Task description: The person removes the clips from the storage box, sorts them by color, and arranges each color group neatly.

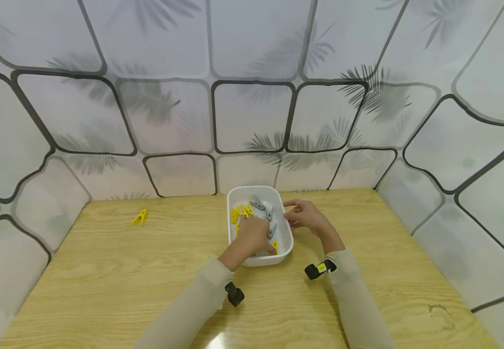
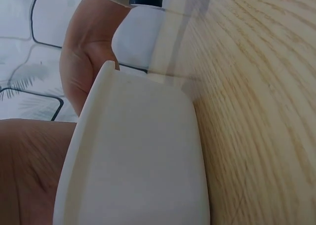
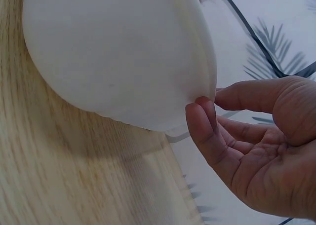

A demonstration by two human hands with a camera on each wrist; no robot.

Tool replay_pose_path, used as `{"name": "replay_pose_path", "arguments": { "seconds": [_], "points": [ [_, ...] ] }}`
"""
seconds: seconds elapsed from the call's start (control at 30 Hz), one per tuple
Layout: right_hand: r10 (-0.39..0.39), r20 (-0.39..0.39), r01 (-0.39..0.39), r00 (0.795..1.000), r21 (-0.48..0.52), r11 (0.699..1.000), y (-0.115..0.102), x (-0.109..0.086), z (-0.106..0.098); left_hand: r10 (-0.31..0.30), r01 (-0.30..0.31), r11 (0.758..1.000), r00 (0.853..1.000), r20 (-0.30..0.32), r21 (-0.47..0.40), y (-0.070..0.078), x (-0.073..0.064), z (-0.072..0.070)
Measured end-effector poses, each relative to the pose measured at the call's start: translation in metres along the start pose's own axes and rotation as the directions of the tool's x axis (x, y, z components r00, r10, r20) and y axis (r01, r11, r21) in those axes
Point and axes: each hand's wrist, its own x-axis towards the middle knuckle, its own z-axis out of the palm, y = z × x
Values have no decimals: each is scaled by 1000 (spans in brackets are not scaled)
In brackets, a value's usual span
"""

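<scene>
- Your right hand [image 1: 306, 215] pinches the tub [image 1: 262, 261] by its rim; slackening could slide it across the table [image 1: 169, 271].
- Your left hand [image 1: 252, 236] is inside, finger grip impossible to tell; snagged yellow clips [image 1: 246, 210] there could spill.

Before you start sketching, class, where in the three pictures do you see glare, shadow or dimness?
Head view: a white glare patch on the pale wood-grain tabletop, at the bottom edge; left wrist view: dimmer, the white, round-cornered plastic tub looking greyish; right wrist view: a soft shadow on the tabletop beside the tub.
</scene>
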Motion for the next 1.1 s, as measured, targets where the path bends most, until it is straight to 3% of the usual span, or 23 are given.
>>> {"name": "replay_pose_path", "arguments": {
  "seconds": [0.27,0.63,1.1],
  "points": [
    [9,-8,-9,1000,-11,1000,-1,0,-1,-20,21,998,1000,17,-66,-5,0,-2],
    [-1,0,1,1000,-9,1000,1,1,-1,28,-25,994,999,27,-104,-5,-2,-5],
    [-1,10,1,1000,16,1000,1,0,-1,50,-38,981,997,54,-192,-17,-2,-10]
  ]
}}
